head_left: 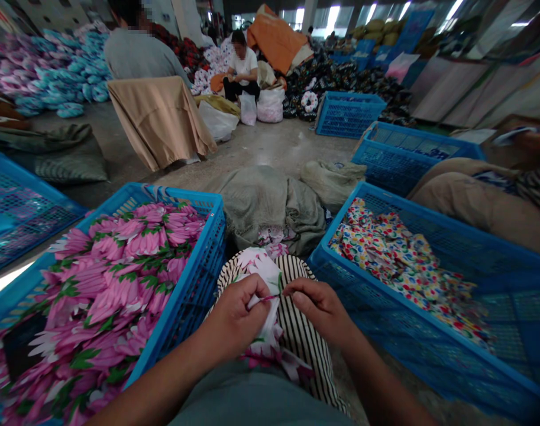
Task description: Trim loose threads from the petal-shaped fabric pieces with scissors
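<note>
My left hand [239, 316] is closed round a pink-and-white flower-shaped fabric piece [272, 322], pinching its edge between thumb and forefinger. Just to its right, my right hand [320, 307] has thumb and forefinger drawn together at the fabric's edge; whatever is between those fingertips is too small to make out. More white-and-pink fabric [256, 260] lies over my lap, on a black-and-cream striped cloth [305, 331]. To my left, a blue plastic crate [219, 222] holds a heap of pink petal-shaped fabric pieces [132, 254] with green tips.
A blue crate [362, 260] at right holds colourful dotted fabric pieces [398, 254]. Grey-green sacks [270, 195] lie ahead of my knees. Further off are a cloth-draped chair [158, 118] with a seated person, another seated person [243, 68], and more crates. Someone's striped sleeve shows far right.
</note>
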Demonstrator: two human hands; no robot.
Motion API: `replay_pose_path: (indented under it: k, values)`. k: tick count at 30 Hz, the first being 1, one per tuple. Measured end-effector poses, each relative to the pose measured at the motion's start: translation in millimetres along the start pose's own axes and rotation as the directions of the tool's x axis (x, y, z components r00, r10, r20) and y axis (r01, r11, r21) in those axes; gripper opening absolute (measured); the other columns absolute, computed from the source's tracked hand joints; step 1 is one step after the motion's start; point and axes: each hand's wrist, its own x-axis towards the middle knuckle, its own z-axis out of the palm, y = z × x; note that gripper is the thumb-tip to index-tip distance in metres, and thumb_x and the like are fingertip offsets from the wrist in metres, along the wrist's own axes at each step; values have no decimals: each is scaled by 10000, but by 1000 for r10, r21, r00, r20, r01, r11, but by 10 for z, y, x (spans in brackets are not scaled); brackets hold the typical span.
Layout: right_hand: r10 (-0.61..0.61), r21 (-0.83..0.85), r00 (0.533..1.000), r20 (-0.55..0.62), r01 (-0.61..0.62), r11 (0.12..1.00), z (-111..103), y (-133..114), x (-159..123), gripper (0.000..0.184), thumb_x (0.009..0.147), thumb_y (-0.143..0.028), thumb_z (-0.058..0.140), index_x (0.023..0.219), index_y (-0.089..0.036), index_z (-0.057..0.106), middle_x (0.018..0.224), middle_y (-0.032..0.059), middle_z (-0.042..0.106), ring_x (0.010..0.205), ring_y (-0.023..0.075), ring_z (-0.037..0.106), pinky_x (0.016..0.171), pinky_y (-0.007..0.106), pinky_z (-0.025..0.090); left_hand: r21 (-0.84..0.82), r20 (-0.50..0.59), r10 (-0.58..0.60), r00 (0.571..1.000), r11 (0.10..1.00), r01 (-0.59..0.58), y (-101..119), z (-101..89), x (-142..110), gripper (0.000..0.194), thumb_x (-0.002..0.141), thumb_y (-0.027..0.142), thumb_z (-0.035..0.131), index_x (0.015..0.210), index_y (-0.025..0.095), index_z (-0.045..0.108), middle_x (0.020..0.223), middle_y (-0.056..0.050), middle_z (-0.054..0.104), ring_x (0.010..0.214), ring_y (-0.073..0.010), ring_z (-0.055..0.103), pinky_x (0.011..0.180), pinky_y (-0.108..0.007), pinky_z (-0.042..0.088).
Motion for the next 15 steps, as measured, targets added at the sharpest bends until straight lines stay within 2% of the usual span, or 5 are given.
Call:
replay_pose_path:
  k: [3,5,8,11,15]
  values:
    - [86,210,988,124,-111,971,-9,64,-17,327,856,-424,450,823,-139,608,641,3,516,570,105,443,524,212,332,118,-8,81,997,990,-80,-8,-4,-28,105,730,104,441,661,183,453,610,41,469,585,-106,435,560,-219,321]
    - [138,379,956,260,-233,896,5,133,-24,366,843,-462,465,823,-125,608,544,-38,399,465,68,317,436,192,239,168,18,134,991,976,-135,-17,-2,-49,112,732,84,434,695,184,468,627,42,485,592,-104,444,569,-220,320]
    - [133,558,905,405,-360,748,32,217,-11,391,828,-481,491,845,-108,611,489,-73,295,409,46,202,384,182,132,189,80,188,979,961,-200,-18,2,-80,119,751,83,423,731,188,476,649,39,509,605,-103,454,580,-223,321]
    - [74,623,881,468,-388,680,42,225,24,396,814,-472,523,829,-88,619,466,-78,297,387,37,193,366,179,115,192,121,214,969,953,-234,-18,4,-108,112,759,89,422,744,190,470,676,32,529,622,-106,459,592,-229,322]
    - [30,636,863,505,-395,663,31,186,48,386,819,-442,531,775,-70,622,430,-84,301,358,29,190,359,181,108,172,139,215,967,956,-237,-26,2,-129,115,756,84,421,743,189,467,674,31,531,620,-106,456,593,-229,323]
